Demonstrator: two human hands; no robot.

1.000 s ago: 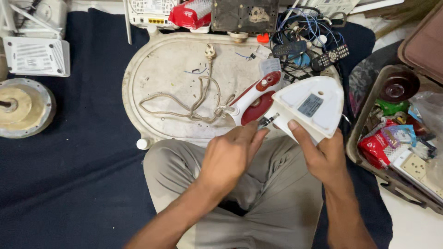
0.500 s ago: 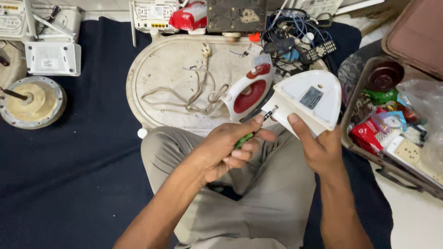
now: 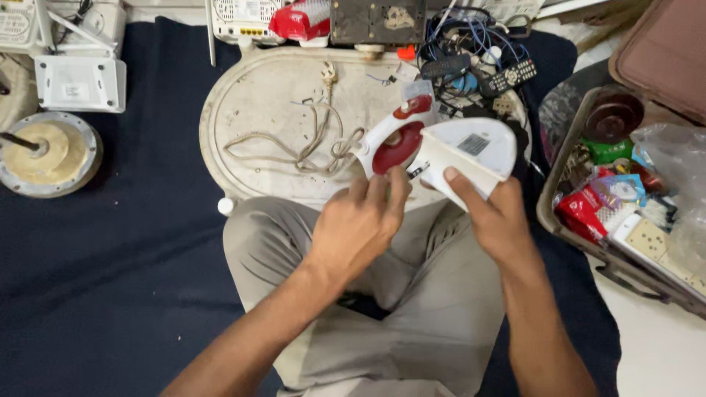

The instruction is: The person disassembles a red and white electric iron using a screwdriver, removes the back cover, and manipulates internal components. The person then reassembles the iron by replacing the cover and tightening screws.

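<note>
left hand [image 3: 360, 224] turned knuckles-up at the iron [image 3: 448, 147], green-handled tool seemingly hidden now

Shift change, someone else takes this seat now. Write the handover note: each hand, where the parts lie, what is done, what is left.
Left hand: at the rear of the white and red iron, fingers closed; whether it grips a tool cannot be seen.
Right hand: holds the iron's white base tilted up over the lap.
The iron's cord lies loosely coiled on the oval white tray, plug toward the far rim.
Done: iron lifted and turned with its base facing up.
Left: the body looks closed; nothing removed lies in view, so any opening remains to do.
</note>
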